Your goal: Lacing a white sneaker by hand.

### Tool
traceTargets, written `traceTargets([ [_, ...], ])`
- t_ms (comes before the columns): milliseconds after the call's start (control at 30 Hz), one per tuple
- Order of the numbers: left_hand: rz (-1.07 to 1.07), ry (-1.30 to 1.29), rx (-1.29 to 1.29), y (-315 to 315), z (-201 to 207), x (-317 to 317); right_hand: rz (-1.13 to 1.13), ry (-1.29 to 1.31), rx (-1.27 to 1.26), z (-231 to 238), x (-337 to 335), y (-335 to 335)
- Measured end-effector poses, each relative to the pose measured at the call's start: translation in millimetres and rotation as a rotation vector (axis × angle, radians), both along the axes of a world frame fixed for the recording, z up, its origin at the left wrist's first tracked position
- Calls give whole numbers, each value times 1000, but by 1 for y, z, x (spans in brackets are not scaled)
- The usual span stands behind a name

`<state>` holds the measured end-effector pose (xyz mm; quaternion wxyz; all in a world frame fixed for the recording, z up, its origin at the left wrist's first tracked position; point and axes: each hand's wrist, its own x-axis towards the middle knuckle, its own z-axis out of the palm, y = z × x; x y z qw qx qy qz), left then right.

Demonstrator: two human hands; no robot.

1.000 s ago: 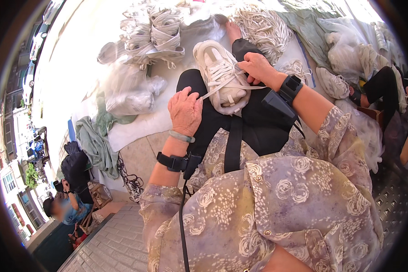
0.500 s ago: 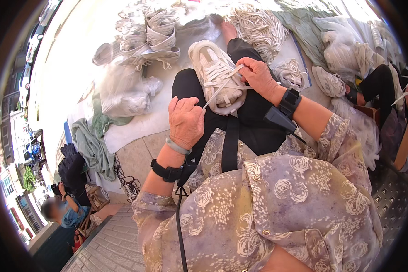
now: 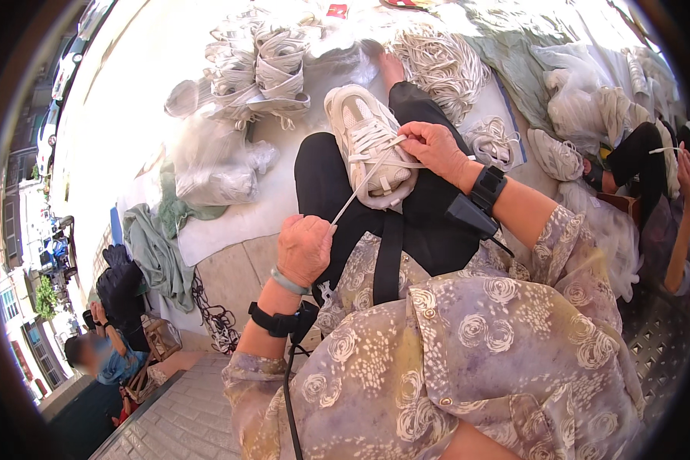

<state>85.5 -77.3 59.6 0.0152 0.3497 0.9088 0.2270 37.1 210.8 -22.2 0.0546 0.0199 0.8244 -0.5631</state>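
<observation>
On my lap, between my black-clad thighs, lies a white sneaker with its toe away from me. White lacing crosses its tongue. My left hand, off the shoe to the lower left, is closed on one end of the shoelace, which runs taut back to the shoe. At the right side of the shoe's collar, my right hand pinches lace between thumb and fingers. The tip of the lace in my left hand is hidden by the fingers.
Beyond my knees are stacked shoes, a heap of loose laces and clear plastic bags. Another white shoe lies to the right, near a co-worker's hand holding a lace. A person sits at the lower left.
My left hand has moved down toward me, drawing the lace out longer and straighter. My right hand stays by the shoe's collar, its fingers a little closer in.
</observation>
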Motion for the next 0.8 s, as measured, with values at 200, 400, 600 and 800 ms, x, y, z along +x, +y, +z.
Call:
traceTargets([
  [200,28,-42,-39,4,-5,3,44,-79,-251,2,-1,9],
  [400,74,-70,-92,14,-7,-6,141,-327,-308,21,1,29],
  [600,293,-301,-117,29,-6,-12,291,-307,-343,33,9,26],
  [800,218,-316,-30,40,-6,-24,414,79,179,49,16,20],
])
